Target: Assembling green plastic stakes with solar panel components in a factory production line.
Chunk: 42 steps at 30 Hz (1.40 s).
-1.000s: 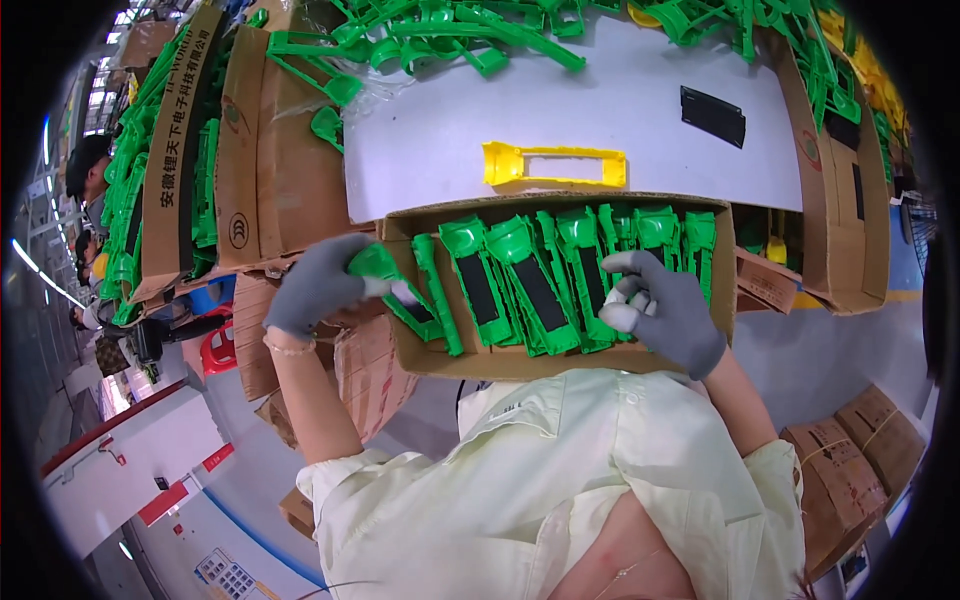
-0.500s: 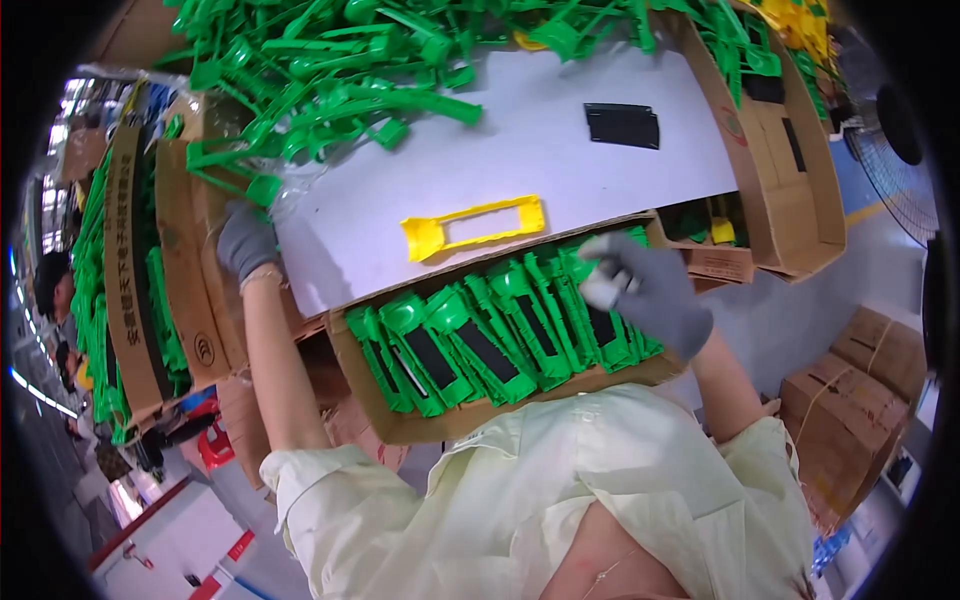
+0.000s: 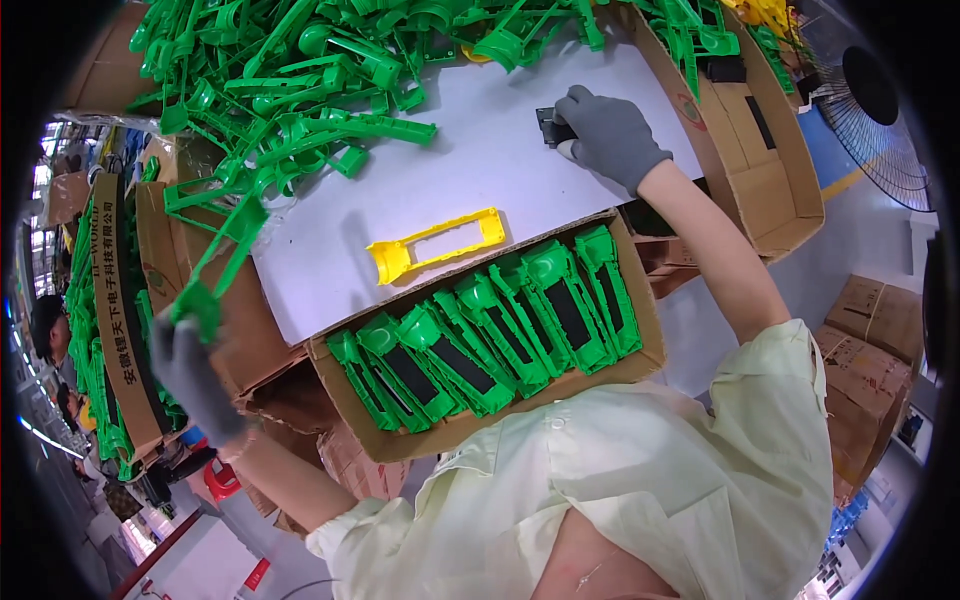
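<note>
Nearest the camera, a cardboard box [image 3: 640, 350] sits in front of the person's pale yellow smock, packed with a slanted row of green plastic housings [image 3: 480, 340], each with a black panel set into it. Just beyond the box lies a white surface [image 3: 480, 170], and on it, close to the box's far edge, rests a single yellow plastic frame [image 3: 435, 245] with a rectangular opening. Out to the side, the left hand [image 3: 195, 370], in a grey glove, is closed around the lower end of a long green plastic piece [image 3: 220, 265] that slants up toward the heap. Farther across the surface, the gloved right hand [image 3: 608, 135] is curled on a small black part [image 3: 548, 125] that lies against the white sheet. At the far edge, a tangled pile of loose green plastic parts [image 3: 320, 70] spreads over the surface, and open cardboard cartons [image 3: 770, 170] stand to the right of it.
</note>
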Tool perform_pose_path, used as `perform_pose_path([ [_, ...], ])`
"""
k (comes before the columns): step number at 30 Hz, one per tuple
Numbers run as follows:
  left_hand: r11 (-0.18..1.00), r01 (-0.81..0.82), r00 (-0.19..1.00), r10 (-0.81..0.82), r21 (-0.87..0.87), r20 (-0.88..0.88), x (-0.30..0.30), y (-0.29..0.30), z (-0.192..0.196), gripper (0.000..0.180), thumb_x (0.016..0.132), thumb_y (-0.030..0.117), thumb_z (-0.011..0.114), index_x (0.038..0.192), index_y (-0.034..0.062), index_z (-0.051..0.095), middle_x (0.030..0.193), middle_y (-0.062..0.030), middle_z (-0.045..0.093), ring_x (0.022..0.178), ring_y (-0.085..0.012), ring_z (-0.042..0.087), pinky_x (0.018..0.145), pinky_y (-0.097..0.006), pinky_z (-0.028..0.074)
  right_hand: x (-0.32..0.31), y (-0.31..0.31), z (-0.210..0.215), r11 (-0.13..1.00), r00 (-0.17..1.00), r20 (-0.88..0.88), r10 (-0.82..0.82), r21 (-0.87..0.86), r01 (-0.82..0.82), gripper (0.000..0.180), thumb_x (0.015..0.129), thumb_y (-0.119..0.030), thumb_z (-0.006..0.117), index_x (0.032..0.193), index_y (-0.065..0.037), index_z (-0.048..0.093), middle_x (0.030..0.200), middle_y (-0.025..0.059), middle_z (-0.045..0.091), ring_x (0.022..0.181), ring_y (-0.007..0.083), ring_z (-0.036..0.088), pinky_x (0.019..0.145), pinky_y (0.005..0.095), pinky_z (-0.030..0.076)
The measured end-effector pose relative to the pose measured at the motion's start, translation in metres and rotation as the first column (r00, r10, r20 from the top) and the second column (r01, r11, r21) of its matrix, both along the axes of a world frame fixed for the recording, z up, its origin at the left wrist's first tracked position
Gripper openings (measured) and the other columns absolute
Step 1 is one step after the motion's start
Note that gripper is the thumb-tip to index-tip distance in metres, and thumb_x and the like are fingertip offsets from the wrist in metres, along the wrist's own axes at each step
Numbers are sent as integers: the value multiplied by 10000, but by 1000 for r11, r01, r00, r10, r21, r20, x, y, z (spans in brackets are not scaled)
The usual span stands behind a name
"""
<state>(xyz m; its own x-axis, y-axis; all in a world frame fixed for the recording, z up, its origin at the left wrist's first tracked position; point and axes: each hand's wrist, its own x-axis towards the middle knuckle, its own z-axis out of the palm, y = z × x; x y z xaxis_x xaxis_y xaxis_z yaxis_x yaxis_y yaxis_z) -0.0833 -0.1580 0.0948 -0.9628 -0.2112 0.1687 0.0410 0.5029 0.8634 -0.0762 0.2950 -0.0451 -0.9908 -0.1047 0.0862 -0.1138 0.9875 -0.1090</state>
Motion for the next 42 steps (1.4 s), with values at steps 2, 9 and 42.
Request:
perform_pose_path([
  [2, 966, 104, 984, -135, 238, 120, 21, 35, -16, 281, 796, 128, 533, 1036, -12, 576, 977, -121, 617, 748, -184, 641, 595, -208, 481, -4, -1, 4, 999, 1000, 4, 18, -46, -18, 302, 690, -215, 712, 911, -97, 543, 940, 87, 587, 766, 306, 620, 655, 408, 497],
  [9, 658, 25, 845, -416, 752, 335, 62, 107, -68, 418, 845, 93, 582, 1221, -66, 495, 1053, -175, 610, 810, -215, 630, 629, -223, 507, 22, 10, 37, 887, 985, -171, -3, -455, -76, 237, 775, -145, 688, 984, -63, 610, 842, 60, 635, 681, 210, 601, 628, 318, 474],
  [42, 691, 107, 732, -542, 715, 414, 114, 175, -54, 243, 846, -18, 597, 1085, -58, 614, 848, -103, 649, 703, -187, 671, 551, -233, 534, 126, -76, 90, 813, 985, 171, -17, -571, 113, 311, 814, -243, 698, 1004, -32, 571, 713, 55, 624, 623, 121, 618, 598, 256, 480],
])
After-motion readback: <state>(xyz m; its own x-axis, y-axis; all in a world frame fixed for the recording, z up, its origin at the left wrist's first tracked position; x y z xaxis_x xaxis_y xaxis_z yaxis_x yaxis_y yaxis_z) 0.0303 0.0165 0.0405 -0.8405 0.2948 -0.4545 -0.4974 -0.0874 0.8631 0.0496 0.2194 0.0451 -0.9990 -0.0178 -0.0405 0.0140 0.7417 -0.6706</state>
